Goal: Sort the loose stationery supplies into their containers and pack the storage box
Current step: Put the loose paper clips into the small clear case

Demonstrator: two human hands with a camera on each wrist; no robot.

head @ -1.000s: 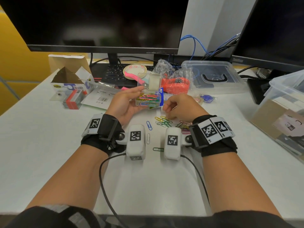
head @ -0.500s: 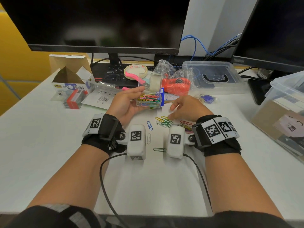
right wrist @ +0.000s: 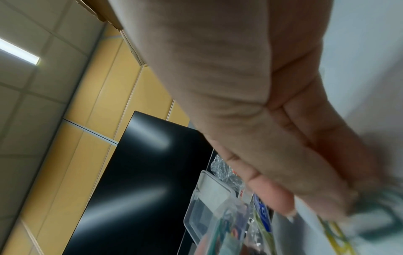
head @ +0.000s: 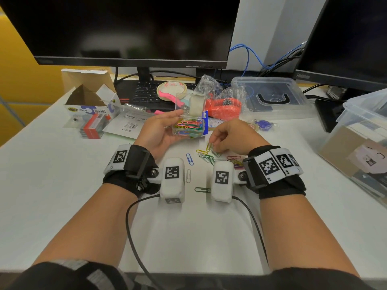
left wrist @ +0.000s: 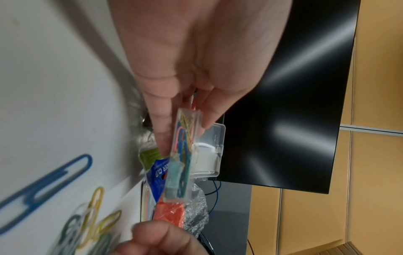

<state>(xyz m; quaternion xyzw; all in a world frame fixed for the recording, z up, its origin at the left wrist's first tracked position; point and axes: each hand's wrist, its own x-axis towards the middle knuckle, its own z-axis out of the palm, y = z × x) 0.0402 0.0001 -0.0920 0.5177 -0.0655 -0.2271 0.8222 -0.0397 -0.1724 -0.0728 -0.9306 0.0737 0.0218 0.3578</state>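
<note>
My left hand holds a small clear clip box just above the white table, its lid standing open. The box is filled with coloured paper clips. In the left wrist view the thumb and fingers grip the box by its sides. To the right of the box my right hand reaches down onto a heap of loose paper clips and pinches a yellow-green clip with curled fingertips. The right wrist view is blurred; it shows the hand over a yellow clip.
A blue clip, a white clip and a green clip lie between my wrists. A clear storage box stands at the right, with its lid behind. A tape roll, a bagged orange item and a cardboard box sit at the back.
My right hand has dropped from beside the clip box to the loose clips and closed its fingertips on one. The left hand keeps the box in place.
</note>
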